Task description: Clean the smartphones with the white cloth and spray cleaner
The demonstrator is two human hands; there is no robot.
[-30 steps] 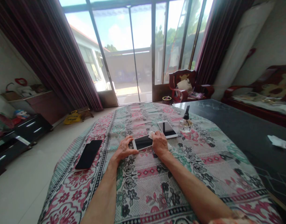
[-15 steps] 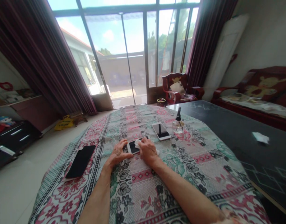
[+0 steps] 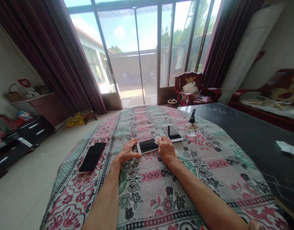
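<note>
A white-framed smartphone with a dark screen lies flat on the patterned tablecloth. My left hand grips its left end, thumb at the near edge and fingers at the far edge. My right hand is closed on a crumpled white tissue, pressed against the phone's right end, which it partly hides. Just beyond lies a second white smartphone, screen up. A clear spray bottle with a black nozzle stands to its right. Off to the left rests a black phone.
The tablecloth covers a round table. A dark low table adjoins on the right, with a crumpled white tissue on it. Beyond are a red wooden armchair, glass doors and purple curtains.
My right hand has slid the tissue from the middle of the phone's screen to its right end, uncovering more screen. My left hand keeps its grip. The camera view has turned slightly left.
</note>
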